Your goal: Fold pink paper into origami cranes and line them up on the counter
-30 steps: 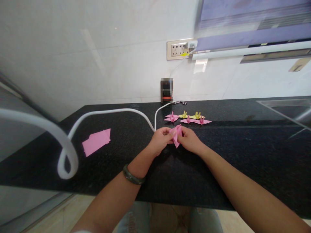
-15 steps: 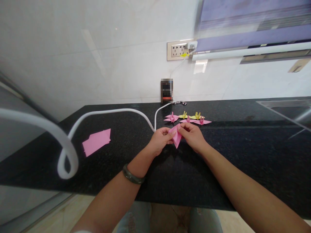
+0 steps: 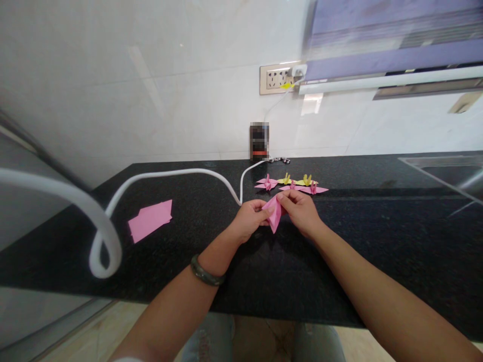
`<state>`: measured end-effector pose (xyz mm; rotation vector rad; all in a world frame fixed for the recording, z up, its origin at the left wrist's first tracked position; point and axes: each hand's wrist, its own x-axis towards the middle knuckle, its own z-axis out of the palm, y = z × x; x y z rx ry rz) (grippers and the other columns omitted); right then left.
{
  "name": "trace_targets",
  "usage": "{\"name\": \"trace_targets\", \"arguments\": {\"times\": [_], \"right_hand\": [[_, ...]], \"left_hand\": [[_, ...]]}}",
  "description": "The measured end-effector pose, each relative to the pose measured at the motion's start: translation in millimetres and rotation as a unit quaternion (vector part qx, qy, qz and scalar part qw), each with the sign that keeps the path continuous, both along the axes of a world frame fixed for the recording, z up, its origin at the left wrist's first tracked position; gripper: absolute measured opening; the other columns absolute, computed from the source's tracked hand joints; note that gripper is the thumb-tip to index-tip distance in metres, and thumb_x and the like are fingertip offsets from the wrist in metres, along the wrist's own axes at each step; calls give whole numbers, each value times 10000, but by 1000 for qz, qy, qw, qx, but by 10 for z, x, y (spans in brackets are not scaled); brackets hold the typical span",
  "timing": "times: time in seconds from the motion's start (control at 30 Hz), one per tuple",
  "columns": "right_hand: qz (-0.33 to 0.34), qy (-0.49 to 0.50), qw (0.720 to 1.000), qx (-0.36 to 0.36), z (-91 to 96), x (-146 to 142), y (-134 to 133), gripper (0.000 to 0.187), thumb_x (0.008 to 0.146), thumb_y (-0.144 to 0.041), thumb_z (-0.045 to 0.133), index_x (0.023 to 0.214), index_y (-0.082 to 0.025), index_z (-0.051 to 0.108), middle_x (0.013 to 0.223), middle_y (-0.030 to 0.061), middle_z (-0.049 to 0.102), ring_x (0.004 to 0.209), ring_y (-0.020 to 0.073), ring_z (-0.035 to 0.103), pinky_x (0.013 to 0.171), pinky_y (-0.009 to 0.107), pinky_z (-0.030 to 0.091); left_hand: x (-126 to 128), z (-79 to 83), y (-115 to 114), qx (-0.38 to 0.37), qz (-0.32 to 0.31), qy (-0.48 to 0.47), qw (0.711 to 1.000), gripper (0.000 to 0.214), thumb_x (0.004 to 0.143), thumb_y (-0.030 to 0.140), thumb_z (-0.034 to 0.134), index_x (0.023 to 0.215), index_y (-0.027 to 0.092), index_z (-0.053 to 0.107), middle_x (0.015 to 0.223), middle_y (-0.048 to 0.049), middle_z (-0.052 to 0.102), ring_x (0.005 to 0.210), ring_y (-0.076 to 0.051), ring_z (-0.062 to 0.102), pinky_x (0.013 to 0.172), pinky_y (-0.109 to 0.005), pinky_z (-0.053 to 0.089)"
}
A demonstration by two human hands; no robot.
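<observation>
A partly folded pink paper (image 3: 274, 213) is pinched between both my hands just above the black countertop (image 3: 226, 281). My left hand (image 3: 249, 219) grips its left side with closed fingers; a dark bangle sits on that wrist. My right hand (image 3: 300, 209) pinches the paper's upper right edge near the top fold. Just behind my hands lie several finished paper cranes (image 3: 290, 184), pink and yellow, in a row.
A stack of flat pink paper (image 3: 150, 219) lies to the left. A thick white cable (image 3: 158, 176) loops across the counter from the left toward a small dark device (image 3: 258, 141) by the wall. A wall socket (image 3: 275, 78) is above; a sink (image 3: 445, 168) sits at right.
My right hand has shifted up along the pink paper to its top edge, and the paper has turned slightly. My left hand has stayed put.
</observation>
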<state>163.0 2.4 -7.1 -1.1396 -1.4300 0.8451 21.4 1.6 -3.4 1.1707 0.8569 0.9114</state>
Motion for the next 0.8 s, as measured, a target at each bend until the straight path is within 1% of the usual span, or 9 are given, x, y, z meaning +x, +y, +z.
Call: {"name": "trace_targets", "arguments": {"times": [0.13, 0.27, 0.5, 0.63, 0.8], "right_hand": [[10, -7, 1000, 0, -4, -2, -1, 250, 733, -391, 455, 685, -159, 537, 535, -24, 469, 450, 83, 397, 450, 209, 342], [6, -19, 1000, 3, -3, -16, -9, 265, 741, -399, 439, 687, -158, 536, 528, -23, 473, 450, 86, 401, 447, 210, 341], [-15, -86, 995, 44, 36, -58, -76, 223, 751, -333, 428, 696, -153, 549, 596, -1, 522, 521, 101, 448, 494, 222, 364], [-4, -110, 993, 43, 66, -95, -119, 190, 747, -302, 433, 750, -158, 557, 638, 10, 553, 552, 108, 480, 518, 225, 384], [12, -135, 990, 27, 32, -116, -116, 190, 741, -295, 444, 836, -168, 550, 636, 4, 566, 531, 106, 486, 498, 221, 378]], "left_hand": [[-3, -9, 0, 4, -2, -3, 1000, 255, 626, 305, 614, 738, 90, 536, 678, -26, 550, 553, -61, 522, 536, -200, 456], [-7, -8, -1, 9, -3, -1, 1000, 248, 624, 304, 614, 723, 92, 534, 665, -19, 543, 546, -59, 519, 533, -202, 455], [-16, -22, 4, 22, -11, 22, 999, 257, 638, 320, 597, 736, 93, 530, 692, -32, 549, 575, -71, 531, 557, -219, 470], [-20, -42, 20, 41, -16, 53, 998, 287, 637, 341, 594, 770, 93, 540, 703, -38, 553, 585, -75, 534, 557, -219, 470], [-18, -43, 32, 40, -2, 80, 996, 330, 604, 364, 618, 777, 93, 547, 674, -30, 552, 548, -66, 526, 525, -204, 461]]}}
